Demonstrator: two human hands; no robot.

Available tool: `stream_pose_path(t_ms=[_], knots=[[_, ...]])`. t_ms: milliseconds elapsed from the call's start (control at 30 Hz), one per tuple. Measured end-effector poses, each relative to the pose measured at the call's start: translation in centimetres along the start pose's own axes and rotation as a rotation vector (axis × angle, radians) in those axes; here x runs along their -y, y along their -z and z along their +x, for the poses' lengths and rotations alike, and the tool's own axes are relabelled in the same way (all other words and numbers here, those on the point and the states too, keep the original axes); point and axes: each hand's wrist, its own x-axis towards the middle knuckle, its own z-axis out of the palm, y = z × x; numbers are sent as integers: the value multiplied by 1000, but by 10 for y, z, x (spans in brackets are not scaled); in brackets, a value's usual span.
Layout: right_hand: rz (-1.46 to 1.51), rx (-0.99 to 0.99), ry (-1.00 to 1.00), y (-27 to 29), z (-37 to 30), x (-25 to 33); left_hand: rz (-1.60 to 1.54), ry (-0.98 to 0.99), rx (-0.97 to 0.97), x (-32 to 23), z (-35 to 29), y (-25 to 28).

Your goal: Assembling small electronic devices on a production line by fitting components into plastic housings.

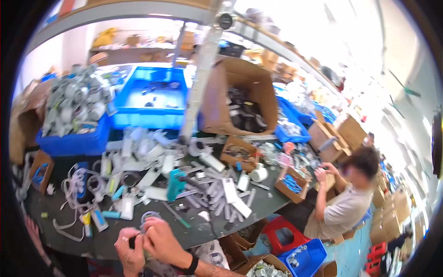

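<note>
At the near edge of the dark table, my left hand (130, 253) and my right hand (160, 242) are close together. Both have their fingers bent inward around a small part that they mostly cover; a bit of something dark (133, 242) shows by the left fingers. A grey ring-shaped piece (150, 215) shows just beyond my right fingertips; I cannot tell whether they touch it. To the left lie a white device with a grey panel (99, 219) and a light-blue cylinder (111, 214). A teal-handled tool (175, 184) sits farther in.
White plastic parts (157, 173) cover the table's middle. A cable coil (76, 184) lies left. Behind stand a filled blue bin (74, 144), a blue tray (147, 117) and a cardboard box (214, 101). A co-worker (346, 198) sits right, near a red stool (295, 233).
</note>
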Motion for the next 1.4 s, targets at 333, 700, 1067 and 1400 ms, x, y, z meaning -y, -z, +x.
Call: stream_pose_path(t_ms=[333,700,1067,1400], knots=[[-158,-32,-33,19,0,11,-59,-26,135,-14,9,8],[-152,-32,-91,19,-2,11,-83,-197,113,-13,4,10],[-148,-44,-126,20,-4,12,-131,-196,131,-16,5,10],[-144,-48,-117,21,-6,9,-102,-236,55,-12,0,7]])
